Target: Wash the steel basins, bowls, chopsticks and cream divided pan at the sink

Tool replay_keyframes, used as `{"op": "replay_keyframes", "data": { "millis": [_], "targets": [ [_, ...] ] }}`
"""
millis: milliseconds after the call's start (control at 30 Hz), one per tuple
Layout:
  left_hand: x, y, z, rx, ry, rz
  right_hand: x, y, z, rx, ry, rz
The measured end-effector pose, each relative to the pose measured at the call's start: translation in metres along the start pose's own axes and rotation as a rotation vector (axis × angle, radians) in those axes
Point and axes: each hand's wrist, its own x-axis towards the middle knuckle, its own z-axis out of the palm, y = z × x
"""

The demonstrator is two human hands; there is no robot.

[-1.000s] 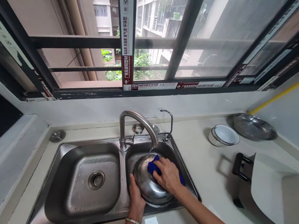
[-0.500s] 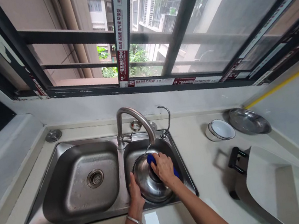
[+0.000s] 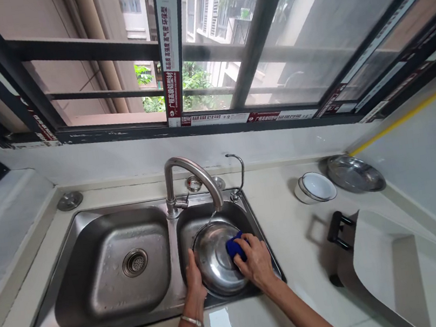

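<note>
A shiny stainless steel bowl [image 3: 215, 262] sits in the right-hand basin, with what looks like its rounded outside facing up. My left hand [image 3: 194, 277] grips the bowl's left edge, thumb side showing and the other fingers hidden behind the rim. In my right hand [image 3: 257, 260] is a bunched dark blue cloth [image 3: 235, 246], pressed against the right side of the bowl. Over the bowl arches the faucet [image 3: 197, 172], and a thin stream of water seems to run from its spout onto the bowl's far side.
The left basin [image 3: 110, 294] has a drain strainer [image 3: 135, 262] and water drops. On the right counter stand stacked white bowls [image 3: 317, 187], a metal basin [image 3: 354, 173] and a large grey appliance with a black handle [image 3: 340, 230]. A thin hooked spout [image 3: 241, 171] rises behind the sink.
My right hand has moved the blue cloth from the bowl's top middle down to its right side. My left hand stays at the left edge. The view has shifted slightly.
</note>
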Motion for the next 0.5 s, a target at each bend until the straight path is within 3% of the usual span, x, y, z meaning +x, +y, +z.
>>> {"op": "replay_keyframes", "data": {
  "millis": [100, 333, 500],
  "targets": [
    [0.001, 0.0, 0.0, 0.003, 0.012, -0.024, 0.005, -0.004, -0.004, -0.022, -0.027, -0.075],
    [0.002, -0.003, -0.001, 0.01, -0.016, -0.043, 0.009, -0.04, -0.005, -0.017, -0.142, -0.145],
    [0.002, -0.003, 0.0, 0.062, 0.024, -0.022, 0.003, -0.036, -0.001, 0.02, -0.226, -0.151]
  ]
}}
